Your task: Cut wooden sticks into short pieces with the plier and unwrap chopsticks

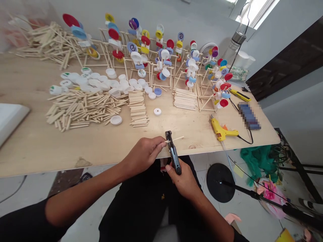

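My left hand (148,152) pinches a thin wooden stick (178,138) between thumb and fingertips, near the table's front edge. The stick passes across the head of a dark, plier-like hand tool (174,155), its free end pointing right. My right hand (183,178) is wrapped round the tool's handles, below the table edge and over my lap. Whether the jaws press on the stick is too small to tell. Just beyond my hands lies a white bottle cap (157,111) with a dark spot at its centre.
Short sticks lie in a loose pile (85,109) and neat stacks (138,109). White caps (96,80) lie behind them. Stick frames bearing colourful caps (165,64) line the back. A yellow glue gun (222,129), yellow cutter knife (239,95) and phone (249,116) sit right.
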`<state>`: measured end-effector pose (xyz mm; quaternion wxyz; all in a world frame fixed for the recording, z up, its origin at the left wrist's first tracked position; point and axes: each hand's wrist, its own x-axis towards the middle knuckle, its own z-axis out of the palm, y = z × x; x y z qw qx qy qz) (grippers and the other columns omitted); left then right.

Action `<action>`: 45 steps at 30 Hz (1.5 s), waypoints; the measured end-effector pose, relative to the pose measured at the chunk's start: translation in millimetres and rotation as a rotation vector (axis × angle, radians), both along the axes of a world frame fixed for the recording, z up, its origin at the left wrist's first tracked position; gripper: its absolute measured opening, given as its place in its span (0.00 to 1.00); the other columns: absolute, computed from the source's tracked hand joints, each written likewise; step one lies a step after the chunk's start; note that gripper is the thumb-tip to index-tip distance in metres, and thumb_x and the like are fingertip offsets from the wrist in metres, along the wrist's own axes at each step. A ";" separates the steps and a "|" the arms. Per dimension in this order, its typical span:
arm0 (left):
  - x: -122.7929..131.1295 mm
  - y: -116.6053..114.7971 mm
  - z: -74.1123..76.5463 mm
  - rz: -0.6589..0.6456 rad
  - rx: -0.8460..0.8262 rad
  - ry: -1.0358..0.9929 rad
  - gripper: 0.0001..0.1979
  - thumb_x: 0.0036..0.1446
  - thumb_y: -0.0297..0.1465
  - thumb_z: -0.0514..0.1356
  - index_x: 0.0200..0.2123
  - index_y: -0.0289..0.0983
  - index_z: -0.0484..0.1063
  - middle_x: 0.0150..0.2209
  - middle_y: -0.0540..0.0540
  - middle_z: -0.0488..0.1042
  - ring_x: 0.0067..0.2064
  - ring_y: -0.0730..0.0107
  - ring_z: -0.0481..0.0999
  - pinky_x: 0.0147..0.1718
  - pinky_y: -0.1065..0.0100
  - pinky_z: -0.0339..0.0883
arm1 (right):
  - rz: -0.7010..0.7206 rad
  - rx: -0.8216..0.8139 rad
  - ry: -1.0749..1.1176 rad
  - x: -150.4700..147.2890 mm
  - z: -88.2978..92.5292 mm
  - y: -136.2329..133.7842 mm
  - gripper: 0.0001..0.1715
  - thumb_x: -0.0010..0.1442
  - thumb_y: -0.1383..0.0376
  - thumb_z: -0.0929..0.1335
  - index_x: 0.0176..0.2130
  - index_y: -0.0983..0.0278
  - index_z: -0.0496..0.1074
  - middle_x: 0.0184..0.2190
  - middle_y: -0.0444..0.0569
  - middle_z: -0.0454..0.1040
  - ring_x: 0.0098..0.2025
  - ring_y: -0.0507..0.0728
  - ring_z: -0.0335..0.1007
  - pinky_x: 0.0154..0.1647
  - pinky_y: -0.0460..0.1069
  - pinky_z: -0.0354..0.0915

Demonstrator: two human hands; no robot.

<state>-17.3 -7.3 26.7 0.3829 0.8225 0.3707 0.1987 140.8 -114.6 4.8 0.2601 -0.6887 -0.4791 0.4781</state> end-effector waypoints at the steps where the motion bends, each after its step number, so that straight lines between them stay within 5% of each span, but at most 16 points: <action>1: 1.2 0.9 3.6 0.008 -0.121 -0.055 0.17 0.63 0.37 0.47 0.31 0.36 0.71 0.26 0.49 0.74 0.27 0.71 0.71 0.28 0.71 0.63 | 0.008 0.000 0.006 0.6 0.2 -0.2 0.12 0.59 0.57 0.66 0.30 0.63 0.66 0.22 0.41 0.67 0.24 0.52 0.63 0.28 0.46 0.58; 5: 5.4 1.1 10.1 0.061 -0.519 -0.199 0.16 0.59 0.40 0.50 0.29 0.36 0.71 0.15 0.56 0.58 0.18 0.75 0.58 0.19 0.73 0.54 | 0.023 0.012 -0.014 3.4 1.4 -0.8 0.11 0.59 0.58 0.66 0.31 0.63 0.66 0.23 0.42 0.68 0.25 0.52 0.63 0.28 0.46 0.57; 8: 5.8 2.0 10.2 0.069 -0.585 -0.193 0.17 0.59 0.41 0.50 0.29 0.36 0.71 0.13 0.58 0.51 0.16 0.76 0.52 0.17 0.73 0.49 | 0.020 0.033 -0.046 3.5 2.2 -0.5 0.11 0.58 0.58 0.66 0.30 0.63 0.65 0.23 0.43 0.68 0.25 0.52 0.62 0.28 0.46 0.55; 12: 3.8 3.5 7.3 0.032 -0.275 -0.102 0.16 0.61 0.38 0.50 0.30 0.36 0.72 0.25 0.50 0.73 0.27 0.71 0.70 0.29 0.71 0.63 | 0.001 0.034 -0.086 0.4 3.2 1.5 0.13 0.58 0.58 0.65 0.26 0.62 0.63 0.20 0.42 0.66 0.24 0.52 0.60 0.27 0.47 0.53; 15: 2.6 -0.7 0.2 0.015 0.030 0.049 0.19 0.65 0.36 0.45 0.32 0.36 0.72 0.23 0.50 0.74 0.24 0.71 0.71 0.26 0.71 0.61 | -0.014 0.034 -0.098 -1.6 3.8 3.3 0.15 0.59 0.58 0.64 0.25 0.62 0.62 0.20 0.43 0.65 0.24 0.52 0.59 0.27 0.47 0.53; 19: 1.0 -7.6 -11.9 0.036 0.690 0.261 0.15 0.66 0.27 0.46 0.37 0.33 0.72 0.22 0.47 0.74 0.22 0.67 0.70 0.23 0.68 0.56 | -0.021 0.019 -0.044 -1.4 2.8 3.6 0.15 0.59 0.57 0.65 0.24 0.62 0.61 0.20 0.41 0.64 0.23 0.51 0.58 0.26 0.46 0.53; 21: -0.1 -7.0 -15.3 0.005 0.836 0.303 0.15 0.64 0.22 0.45 0.38 0.33 0.71 0.22 0.47 0.74 0.22 0.66 0.71 0.22 0.67 0.55 | -0.017 -0.022 0.026 -0.5 1.2 2.5 0.16 0.59 0.57 0.65 0.24 0.61 0.59 0.17 0.39 0.61 0.21 0.50 0.56 0.24 0.46 0.53; 24: -1.3 -1.4 -14.8 -0.036 0.660 0.230 0.15 0.65 0.25 0.44 0.36 0.34 0.71 0.23 0.47 0.75 0.23 0.67 0.72 0.22 0.68 0.57 | 0.005 -0.090 0.131 1.5 0.0 0.8 0.17 0.60 0.55 0.64 0.25 0.61 0.59 0.15 0.37 0.59 0.18 0.50 0.56 0.24 0.46 0.55; 30: 0.2 9.5 0.5 -0.052 -0.086 -0.075 0.18 0.64 0.36 0.47 0.31 0.36 0.72 0.26 0.50 0.75 0.27 0.72 0.72 0.28 0.72 0.63 | 0.052 -0.063 0.057 6.5 6.7 2.1 0.12 0.59 0.56 0.65 0.30 0.62 0.63 0.19 0.39 0.63 0.23 0.52 0.61 0.27 0.47 0.57; 33: 1.9 10.0 6.9 -0.017 -0.243 -0.165 0.17 0.62 0.36 0.49 0.28 0.35 0.73 0.27 0.50 0.76 0.30 0.71 0.73 0.31 0.72 0.65 | 0.046 -0.025 0.002 6.4 8.2 3.4 0.12 0.59 0.58 0.65 0.29 0.62 0.63 0.21 0.40 0.63 0.24 0.52 0.60 0.27 0.46 0.55; 38: 3.5 4.4 7.4 0.033 -0.221 -0.129 0.17 0.62 0.37 0.49 0.29 0.36 0.73 0.27 0.50 0.75 0.29 0.71 0.73 0.30 0.72 0.64 | 0.026 0.043 -0.080 2.4 5.0 4.2 0.14 0.59 0.57 0.65 0.26 0.62 0.62 0.20 0.41 0.63 0.23 0.52 0.58 0.26 0.47 0.52; 45: 1.2 -3.0 -2.7 0.062 0.155 0.024 0.18 0.66 0.35 0.46 0.36 0.35 0.73 0.26 0.48 0.76 0.25 0.70 0.73 0.26 0.71 0.62 | 0.028 -0.019 -0.018 4.4 6.1 6.2 0.11 0.58 0.58 0.66 0.29 0.61 0.64 0.23 0.42 0.67 0.25 0.53 0.63 0.28 0.47 0.55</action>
